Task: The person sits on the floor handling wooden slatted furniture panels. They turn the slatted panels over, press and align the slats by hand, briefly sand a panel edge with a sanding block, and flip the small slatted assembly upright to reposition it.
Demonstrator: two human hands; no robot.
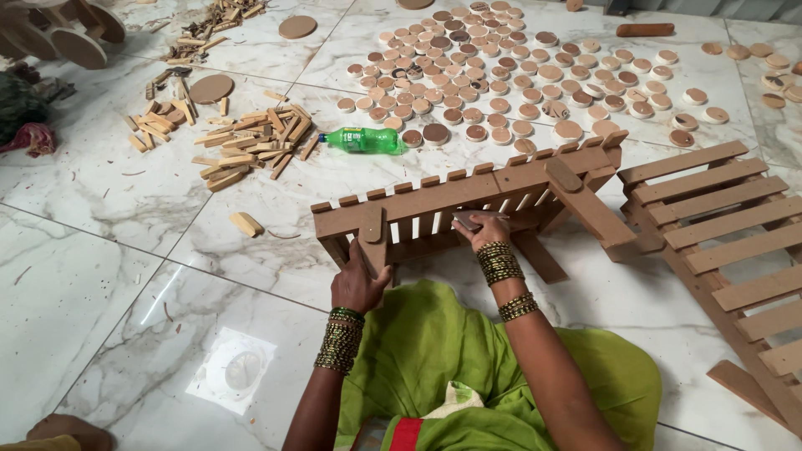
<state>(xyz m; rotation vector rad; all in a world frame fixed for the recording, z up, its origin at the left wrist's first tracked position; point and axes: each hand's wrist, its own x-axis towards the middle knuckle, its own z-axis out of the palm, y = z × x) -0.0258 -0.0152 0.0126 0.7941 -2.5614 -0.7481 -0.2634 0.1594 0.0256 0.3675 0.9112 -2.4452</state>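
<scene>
Head view, looking down past a green garment (468, 367) on the person's lap to a marble floor (100, 276). Nearest, the left hand (357, 282), bangles at the wrist, is wrapped around the near left leg of a slatted wooden frame (434, 205), fingers curled shut on it. Just beyond, the right hand (483, 232) presses a small grey pad, seemingly sandpaper (469, 220), against the frame's long rail, fingers bent over it.

The frame stands on its edge on the floor right in front of the knees. Its long axis runs left to right, rising slightly toward the far right of the picture, with the short upright slats pointing up and away from the person. The step in hand looks like smoothing the rail while the other hand steadies the piece. I judge the next move calls for firm bracing at the leg and strokes along the rail's length, so the frame does not tip.

To the right lies a second slatted frame (718, 225), its end touching or very near the first. Farther off, a green plastic bottle (361, 140) lies on its side, beside a heap of small wooden sticks (251, 146). Beyond those, many round wooden discs (501, 75) are spread across the floor.
</scene>
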